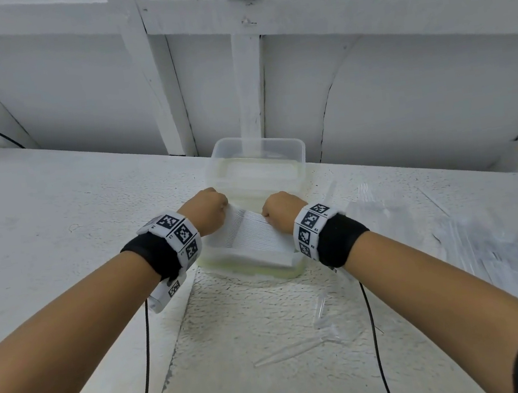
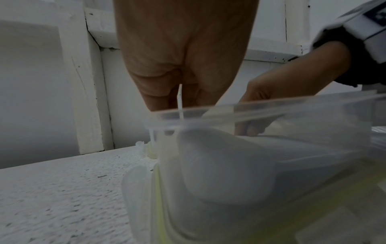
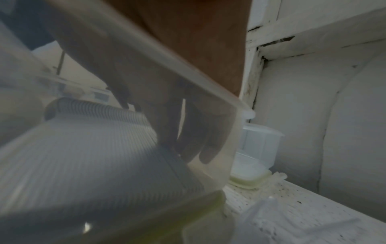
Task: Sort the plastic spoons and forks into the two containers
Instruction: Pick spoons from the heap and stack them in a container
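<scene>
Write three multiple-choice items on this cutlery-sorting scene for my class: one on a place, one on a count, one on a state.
1. Where is the white cutlery stack?
A. In the near container
B. In the far container
C. On the floor

2. How many clear containers stand on the table?
A. One
B. Two
C. Four

3. What are the hands doing?
A. Both hang off the table
B. Only the left touches the stack
C. Both grip the stack's ends

Answers:
1 A: the white cutlery stack lies inside the near container.
2 B: the far container sits just behind it on the table.
3 C: the left hand and right hand curl over opposite ends.
</scene>
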